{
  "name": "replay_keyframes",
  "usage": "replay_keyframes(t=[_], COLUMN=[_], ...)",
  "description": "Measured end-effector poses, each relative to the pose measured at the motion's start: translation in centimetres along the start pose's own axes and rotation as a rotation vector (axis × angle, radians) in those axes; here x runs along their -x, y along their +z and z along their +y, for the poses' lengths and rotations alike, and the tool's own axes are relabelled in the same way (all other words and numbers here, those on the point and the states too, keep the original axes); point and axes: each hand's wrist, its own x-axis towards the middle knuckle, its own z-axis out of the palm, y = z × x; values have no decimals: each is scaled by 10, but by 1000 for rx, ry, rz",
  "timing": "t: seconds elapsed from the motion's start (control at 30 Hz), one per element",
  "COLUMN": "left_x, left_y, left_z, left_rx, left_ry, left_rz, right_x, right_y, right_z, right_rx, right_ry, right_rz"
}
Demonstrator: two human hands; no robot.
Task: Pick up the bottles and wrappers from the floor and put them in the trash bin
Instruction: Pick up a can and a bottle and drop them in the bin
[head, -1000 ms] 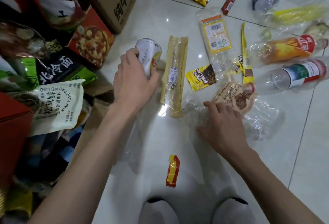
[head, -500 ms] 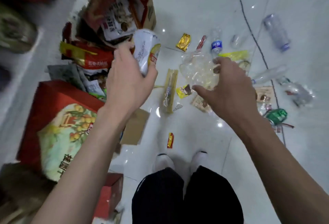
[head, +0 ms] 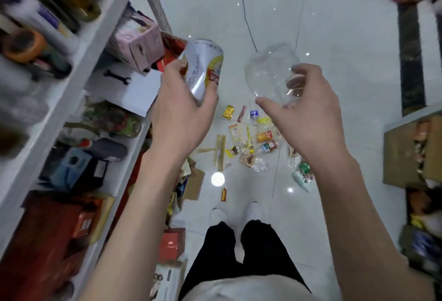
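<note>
Cleanup is barely beginning: a person is standing with the left grip (head: 181,114) clamping a can (head: 203,68) and the right grip (head: 308,109) pinching a crumpled clear bottle (head: 270,73). Wrappers (head: 235,130) and bottles (head: 264,136) are lying on the floor (head: 334,37); no bin is showing.

**Metal, Plastic, Tile**

The can (head: 203,68) is smooth, glossy metal. The bottle (head: 270,71) is clear, crumpled plastic. The wrappers (head: 228,112) look like shiny foil and film. The floor (head: 334,37) is polished tile. The box (head: 401,152) is matt cardboard; the trousers (head: 258,253), dark cloth.
</note>
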Motion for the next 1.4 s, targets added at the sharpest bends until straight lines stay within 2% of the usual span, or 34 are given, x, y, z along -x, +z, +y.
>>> replay_keyframes(t=[0.17,0.4,0.67,0.93,1.23,1.4], left_x=[36,91,163,260,386,474], left_y=[-22,-42,-36,-13,22,48], left_z=[51,55,39,61,102,133], left_rx=[58,130,163,224,263,224], left_ry=[99,211,361,526,695,783], left_rz=[-34,-177,-476,-765,-1018,-1085], right_x=[36,124,269,405,541,613], right_y=[-57,-92,-94,-130,-182,-216], right_z=[-21,-14,7,22,60,99], right_rx=[-34,12,60,135,163,148], right_ry=[3,97,385,642,867,924], right_rz=[108,242,449,660,901,977])
